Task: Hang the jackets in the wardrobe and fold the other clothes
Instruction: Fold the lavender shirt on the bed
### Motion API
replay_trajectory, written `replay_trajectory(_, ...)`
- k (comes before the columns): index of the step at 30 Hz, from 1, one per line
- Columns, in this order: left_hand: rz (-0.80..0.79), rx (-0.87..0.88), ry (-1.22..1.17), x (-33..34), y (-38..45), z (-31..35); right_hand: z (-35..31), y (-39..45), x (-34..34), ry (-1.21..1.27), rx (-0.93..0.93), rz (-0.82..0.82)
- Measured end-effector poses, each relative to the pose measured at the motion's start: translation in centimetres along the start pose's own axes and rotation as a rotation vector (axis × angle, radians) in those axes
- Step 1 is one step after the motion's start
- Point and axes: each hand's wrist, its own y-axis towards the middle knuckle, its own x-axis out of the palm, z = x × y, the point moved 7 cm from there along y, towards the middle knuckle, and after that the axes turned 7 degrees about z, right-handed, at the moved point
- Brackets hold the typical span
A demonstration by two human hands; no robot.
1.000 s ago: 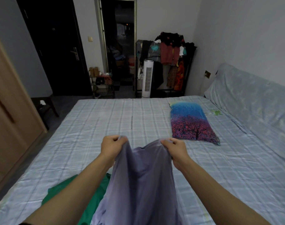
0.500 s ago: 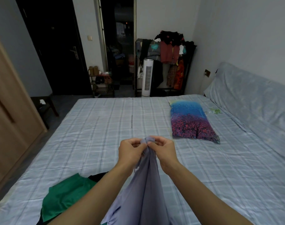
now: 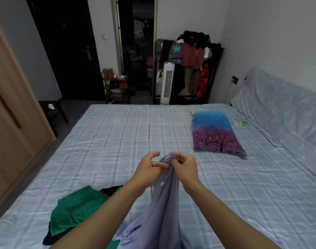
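A pale lilac garment [image 3: 162, 209] hangs bunched from both my hands above the bed [image 3: 108, 141]. My left hand [image 3: 148, 169] pinches its top edge with curled fingers. My right hand [image 3: 185, 168] grips the same top edge right beside it, the two hands almost touching. The cloth drapes down between my forearms toward the near bed edge. A green garment [image 3: 74, 212] lies crumpled at the near left on top of a dark one [image 3: 111, 190]. The wooden wardrobe [image 3: 11, 123] stands at the far left with its doors closed.
A folded blue and purple tree-print cloth [image 3: 214, 133] lies on the bed at the right. A covered headboard [image 3: 283, 108] runs along the right. Beyond the bed stand a white tower fan [image 3: 168, 82], a loaded clothes rack [image 3: 195, 56], a shoe shelf [image 3: 116, 88] and a small stool [image 3: 53, 110].
My hands, which held the lilac garment spread apart, have come together at the middle, so the cloth now hangs folded lengthwise in a narrow bunch.
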Motion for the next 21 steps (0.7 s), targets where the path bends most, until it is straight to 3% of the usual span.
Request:
replay_trajectory(4,0.123,0.227,0.360,-4.0,0.2,-0.1,-0.6,0.6,-0.7,0.049,0.005,-0.052)
replay_trajectory(7,0.078,0.283,0.596,-5.9,0.3,-1.5,-1.3,0.9,-1.4,0.102,0.000,-0.090)
replay_trajectory(14,0.082,0.482,0.646,-4.2,-0.3,-2.3,-2.0,0.8,-1.5,0.136,-0.041,-0.095)
replay_trajectory(21,0.114,0.469,0.736,-2.4,0.3,-5.0,-3.8,0.3,-2.0,0.185,-0.086,-0.151)
